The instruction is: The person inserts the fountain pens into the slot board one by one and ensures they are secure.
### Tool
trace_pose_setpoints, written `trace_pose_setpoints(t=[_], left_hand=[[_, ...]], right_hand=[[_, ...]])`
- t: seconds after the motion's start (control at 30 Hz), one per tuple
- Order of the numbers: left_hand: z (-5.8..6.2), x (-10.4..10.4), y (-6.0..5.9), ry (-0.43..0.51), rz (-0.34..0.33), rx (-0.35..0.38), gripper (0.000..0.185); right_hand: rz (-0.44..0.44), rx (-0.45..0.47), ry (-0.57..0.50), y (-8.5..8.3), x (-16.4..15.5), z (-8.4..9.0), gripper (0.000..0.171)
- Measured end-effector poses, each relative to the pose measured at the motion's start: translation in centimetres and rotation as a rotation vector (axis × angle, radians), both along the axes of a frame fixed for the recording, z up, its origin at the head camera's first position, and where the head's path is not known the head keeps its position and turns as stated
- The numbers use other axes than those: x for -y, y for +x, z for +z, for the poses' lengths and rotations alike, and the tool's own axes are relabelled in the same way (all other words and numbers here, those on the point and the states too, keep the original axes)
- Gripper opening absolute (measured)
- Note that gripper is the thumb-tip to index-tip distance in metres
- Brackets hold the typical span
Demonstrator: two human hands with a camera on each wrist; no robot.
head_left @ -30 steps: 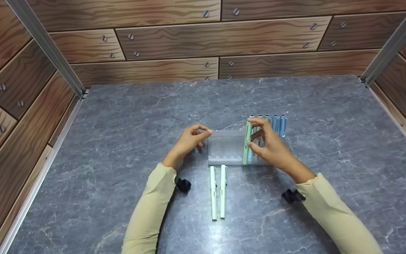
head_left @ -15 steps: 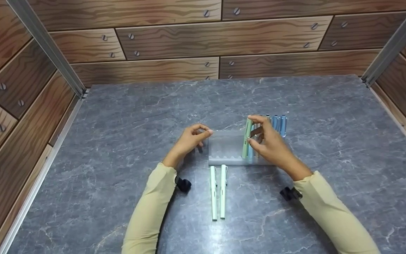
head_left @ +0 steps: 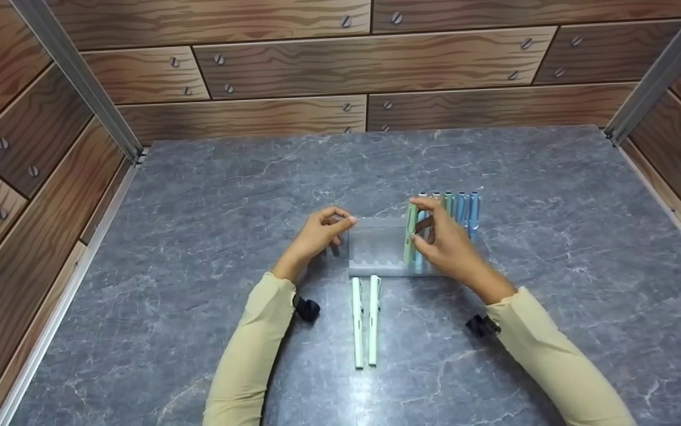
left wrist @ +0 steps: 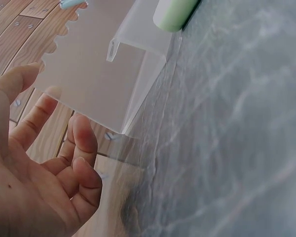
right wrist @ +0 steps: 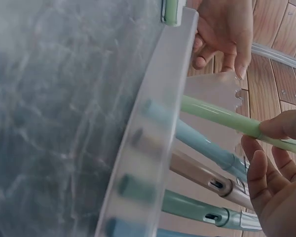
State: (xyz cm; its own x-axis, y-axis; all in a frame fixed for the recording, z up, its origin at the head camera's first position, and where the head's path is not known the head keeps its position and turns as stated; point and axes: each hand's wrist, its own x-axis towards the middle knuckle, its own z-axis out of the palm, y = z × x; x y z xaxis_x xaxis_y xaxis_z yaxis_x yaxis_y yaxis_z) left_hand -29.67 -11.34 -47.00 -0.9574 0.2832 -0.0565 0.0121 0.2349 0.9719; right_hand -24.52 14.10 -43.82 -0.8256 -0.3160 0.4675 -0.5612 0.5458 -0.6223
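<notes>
head view: my right hand (head_left: 446,248) pinches a green pen (head_left: 410,235) upright in the frosted rack (head_left: 375,251); my left hand (head_left: 316,236) grips the rack's end.
left wrist: fingers curl at the rack's edge (left wrist: 89,94).
right wrist: the pen (right wrist: 222,118) looks light, stiff and slick; i'd hold it mid-barrel.

- My left hand (head_left: 316,235) sits forward, fingers curled, thumb and fingertips pinching.
- My right hand (head_left: 444,245) pinches with thumb and forefinger, wrist raised.
</notes>
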Motion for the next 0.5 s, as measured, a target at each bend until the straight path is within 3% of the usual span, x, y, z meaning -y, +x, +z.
trace_pose_setpoints(t=[0.5], left_hand=[[-0.04,0.12,-0.04,-0.01,-0.012,-0.009,0.022]], right_hand=[[-0.035,0.068,0.017,0.51,0.49,-0.03,0.066]])
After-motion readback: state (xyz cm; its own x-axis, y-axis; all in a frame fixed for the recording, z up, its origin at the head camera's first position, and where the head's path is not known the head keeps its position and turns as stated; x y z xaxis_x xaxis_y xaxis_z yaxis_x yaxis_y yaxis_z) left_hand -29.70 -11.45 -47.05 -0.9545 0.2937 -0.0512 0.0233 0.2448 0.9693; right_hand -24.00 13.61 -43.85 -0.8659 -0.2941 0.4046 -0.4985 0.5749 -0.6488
